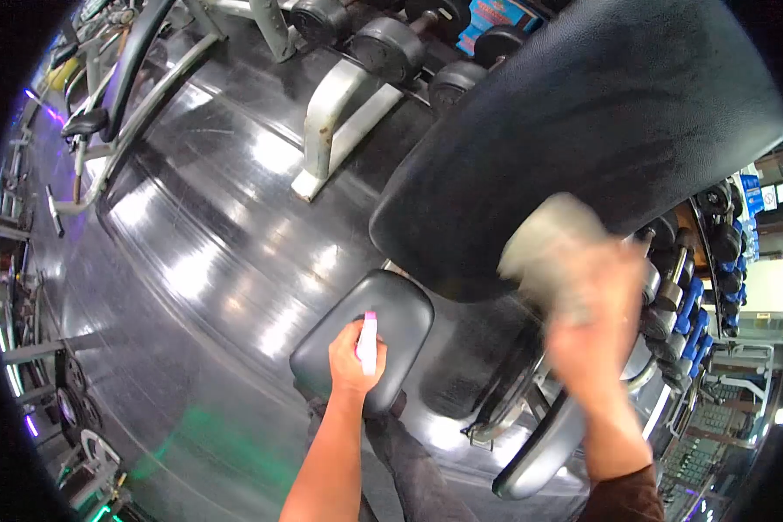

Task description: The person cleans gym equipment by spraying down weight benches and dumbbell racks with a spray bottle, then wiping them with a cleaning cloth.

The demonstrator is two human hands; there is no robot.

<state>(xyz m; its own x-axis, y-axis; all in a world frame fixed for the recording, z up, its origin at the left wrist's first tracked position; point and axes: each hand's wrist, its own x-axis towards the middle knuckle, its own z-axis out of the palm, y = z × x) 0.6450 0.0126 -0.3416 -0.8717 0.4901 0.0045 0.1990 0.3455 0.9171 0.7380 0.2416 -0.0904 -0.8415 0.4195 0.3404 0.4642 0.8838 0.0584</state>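
Observation:
My left hand [350, 364] is closed around a spray bottle, of which the white head with a pink tip [368, 341] shows above my fingers. Below that hand is the small black seat pad [400, 304] of a bench. Smeared by motion, my right hand [596, 304] grips a pale cloth [550, 239]. The cloth is over the lower part of a large black backrest pad [574, 130] and appears to touch it. My palm and the bottle's body are hidden from above.
Dumbbells [387, 48] lie on a rack at the top, and more dumbbells [670, 322] line the right side. A grey metal bench leg [319, 130] stands on the shiny dark floor [226, 226]. Another black pad [539, 448] is at lower right; an exercise machine [104, 130] stands at upper left.

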